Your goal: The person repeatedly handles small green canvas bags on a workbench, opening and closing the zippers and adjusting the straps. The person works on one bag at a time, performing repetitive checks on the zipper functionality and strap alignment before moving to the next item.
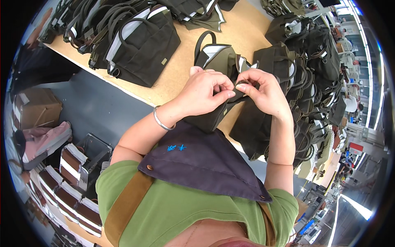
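A dark olive handbag [207, 119] stands at the table's near edge, in front of my apron. Its looped handle [200, 41] rises at the far side, and its olive inside with white edging shows. My left hand [205, 91] pinches at the bag's top edge, thumb and forefinger together. Close beside it, my right hand [263, 91] grips a dark piece at the same edge, thumb against bent forefinger. The fingertips nearly meet. Exactly which small part lies between them is hidden.
Finished-looking dark handbags [142, 49] crowd the tan table [242, 24] at the far left. More dark bags [302, 82] are heaped along the right. On the left, below table height, are a brown carton [39, 109] and stacked brown-and-white pieces [68, 195].
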{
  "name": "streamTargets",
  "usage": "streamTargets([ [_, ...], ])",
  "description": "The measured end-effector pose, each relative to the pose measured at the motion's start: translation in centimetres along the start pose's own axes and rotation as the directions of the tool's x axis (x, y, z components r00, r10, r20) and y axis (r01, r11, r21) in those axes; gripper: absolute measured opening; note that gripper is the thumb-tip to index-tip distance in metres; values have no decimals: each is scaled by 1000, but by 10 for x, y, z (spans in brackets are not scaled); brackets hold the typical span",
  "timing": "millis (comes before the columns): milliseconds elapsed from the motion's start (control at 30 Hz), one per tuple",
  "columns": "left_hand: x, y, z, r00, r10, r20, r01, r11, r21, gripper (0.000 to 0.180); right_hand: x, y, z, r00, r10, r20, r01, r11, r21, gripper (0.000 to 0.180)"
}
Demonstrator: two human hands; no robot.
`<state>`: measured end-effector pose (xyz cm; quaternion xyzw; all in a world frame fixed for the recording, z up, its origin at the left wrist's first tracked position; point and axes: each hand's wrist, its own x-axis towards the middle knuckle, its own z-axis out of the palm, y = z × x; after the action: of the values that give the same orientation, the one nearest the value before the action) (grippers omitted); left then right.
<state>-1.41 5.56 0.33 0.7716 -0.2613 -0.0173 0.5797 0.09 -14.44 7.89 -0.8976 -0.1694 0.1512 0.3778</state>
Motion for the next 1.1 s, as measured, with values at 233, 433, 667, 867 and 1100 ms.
streamTargets([
  [233,3,-2,-7,999,-4,36,1,997,82,6,-1,0,1,999,-6,49,5,1000,20,15],
  [433,30,-44,-58,978,154,141,-208,775,597,44,-6,6,13,984,-160,74,164,985,-52,16],
  [667,8,-9,-59,846,532,28,-382,571,726,16,-43,6,-22,851,-517,-95,358,701,-617,15],
  [867,-11,-17,-1,828,190,527,-502,672,545,8,-51,98,14,960,-253,-122,133,794,-594,12],
  [1100,50,-28,11,847,-129,516,-272,729,629,9,-40,56,63,949,-85,-304,-49,911,-410,22],
])
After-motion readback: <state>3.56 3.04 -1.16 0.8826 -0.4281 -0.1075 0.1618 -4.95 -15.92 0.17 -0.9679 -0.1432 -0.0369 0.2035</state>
